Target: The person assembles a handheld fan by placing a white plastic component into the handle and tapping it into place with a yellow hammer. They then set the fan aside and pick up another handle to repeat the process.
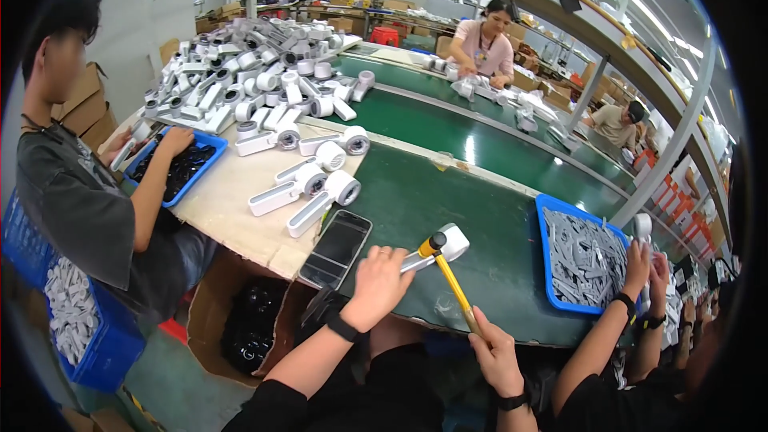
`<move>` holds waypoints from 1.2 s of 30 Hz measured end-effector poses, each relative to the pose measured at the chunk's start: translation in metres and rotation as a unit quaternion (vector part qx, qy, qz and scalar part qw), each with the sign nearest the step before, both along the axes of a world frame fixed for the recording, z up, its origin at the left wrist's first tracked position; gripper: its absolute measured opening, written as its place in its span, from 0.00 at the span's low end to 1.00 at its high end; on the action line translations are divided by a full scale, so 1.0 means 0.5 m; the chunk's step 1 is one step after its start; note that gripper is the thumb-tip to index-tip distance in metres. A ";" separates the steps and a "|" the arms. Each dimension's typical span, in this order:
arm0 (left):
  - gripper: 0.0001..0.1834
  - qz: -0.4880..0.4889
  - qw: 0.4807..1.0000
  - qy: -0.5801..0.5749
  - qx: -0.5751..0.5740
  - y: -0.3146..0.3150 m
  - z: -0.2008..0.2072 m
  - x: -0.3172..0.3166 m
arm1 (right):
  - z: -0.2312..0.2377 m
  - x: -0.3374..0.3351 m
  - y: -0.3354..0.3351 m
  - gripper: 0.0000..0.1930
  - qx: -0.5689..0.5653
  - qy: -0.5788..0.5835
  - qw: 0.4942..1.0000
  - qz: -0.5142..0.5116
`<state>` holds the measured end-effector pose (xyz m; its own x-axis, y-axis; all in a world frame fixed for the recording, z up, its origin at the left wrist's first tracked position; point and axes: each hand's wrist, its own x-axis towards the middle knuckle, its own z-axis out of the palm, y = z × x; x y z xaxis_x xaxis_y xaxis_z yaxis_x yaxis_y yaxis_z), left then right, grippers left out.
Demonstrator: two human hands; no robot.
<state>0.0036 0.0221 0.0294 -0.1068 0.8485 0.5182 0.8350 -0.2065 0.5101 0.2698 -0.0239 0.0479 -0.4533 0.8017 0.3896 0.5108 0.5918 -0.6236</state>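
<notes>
My left hand [378,288] is closed on the grey-and-white handle of a handheld fan [454,243], which lies at the near edge of the green work surface [424,184]. In my right hand [496,354] is a hammer [454,284], gripped near the end of its yellow handle. The hammer's black-and-yellow head is over the fan's handle; whether they touch I cannot tell. Just left of my left hand lies a dark smartphone [338,248]. Beyond the phone, several white fans [308,180] rest on a beige board [232,220].
A large heap of white fans [248,72] covers the far left. At right stands a blue tray [547,260] of grey strips, beside a co-worker's hands [638,276]. At left, another person [80,168] reaches into a blue tray [210,162] of black parts. An open carton [210,312] sits below.
</notes>
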 end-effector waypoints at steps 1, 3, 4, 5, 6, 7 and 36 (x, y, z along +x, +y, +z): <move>0.16 -0.019 1.000 -0.009 -0.010 0.000 0.000 -0.001 | 0.002 -0.003 -0.004 0.27 -0.086 0.041 0.995 -0.012; 0.16 -0.040 0.999 -0.016 -0.012 0.003 0.020 -0.014 | -0.003 -0.006 -0.009 0.28 -0.239 0.130 0.962 -0.035; 0.16 -0.041 0.999 -0.013 -0.009 -0.004 0.029 -0.030 | -0.003 -0.010 -0.019 0.28 -0.276 0.173 0.944 -0.046; 0.16 -0.049 0.999 -0.012 -0.006 -0.011 0.043 -0.035 | 0.000 -0.008 -0.030 0.28 -0.285 0.207 0.934 -0.061; 0.16 -0.040 0.999 -0.010 -0.007 -0.020 0.068 -0.051 | 0.002 -0.009 -0.040 0.28 -0.292 0.242 0.922 -0.076; 0.14 -0.029 0.999 -0.009 0.014 -0.019 0.074 -0.075 | -0.007 -0.007 -0.045 0.28 -0.288 0.275 0.914 -0.072; 0.40 0.165 0.967 0.173 -0.087 0.016 -0.081 -0.189 | -0.057 0.001 0.119 0.30 -0.387 0.422 0.820 0.026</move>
<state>-0.0909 0.0302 -0.0111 -0.2327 0.8751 0.4243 0.9676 0.1647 0.1911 0.2700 0.0354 0.0192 -0.3255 0.9450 -0.0334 -0.3087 -0.1396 -0.9409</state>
